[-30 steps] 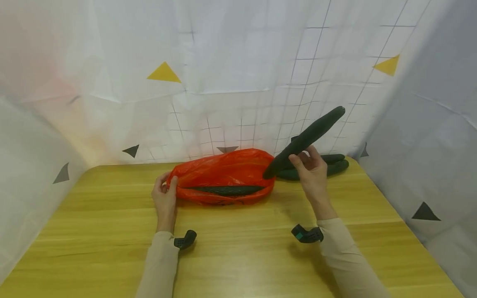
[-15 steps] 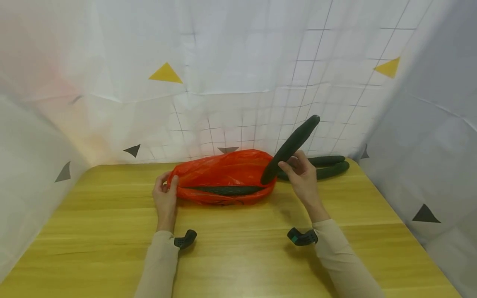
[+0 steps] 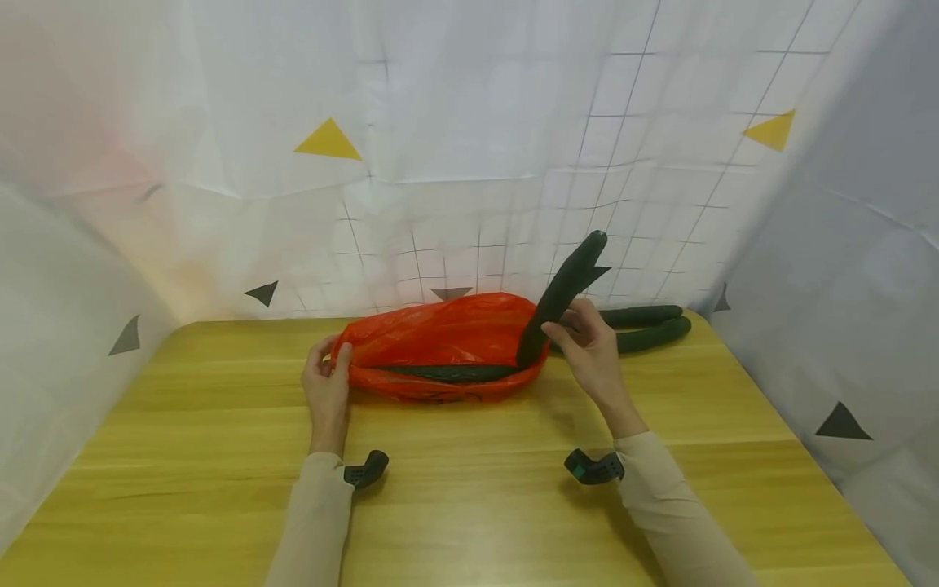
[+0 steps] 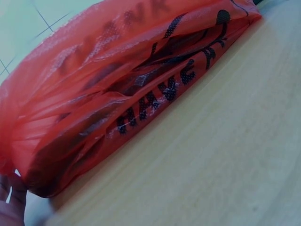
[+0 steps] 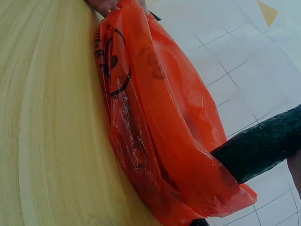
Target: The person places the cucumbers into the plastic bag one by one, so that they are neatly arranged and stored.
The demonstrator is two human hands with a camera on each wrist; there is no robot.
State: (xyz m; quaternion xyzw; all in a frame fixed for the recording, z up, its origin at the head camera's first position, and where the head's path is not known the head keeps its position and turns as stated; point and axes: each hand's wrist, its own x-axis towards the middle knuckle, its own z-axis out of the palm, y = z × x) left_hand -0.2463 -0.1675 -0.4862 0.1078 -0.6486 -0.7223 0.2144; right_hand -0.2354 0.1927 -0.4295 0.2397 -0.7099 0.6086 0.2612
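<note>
Cucumber (image 3: 562, 295) aslant, upper end rightward, lower in red bag (image 3: 440, 333)

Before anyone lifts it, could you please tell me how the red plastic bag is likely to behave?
The thin red plastic bag is probably floppy, since it looks creased and wrinkled. It will likely sag when lifted, as a long dark-green cucumber lies inside. Because it gapes open, it might spill if tipped.
</note>
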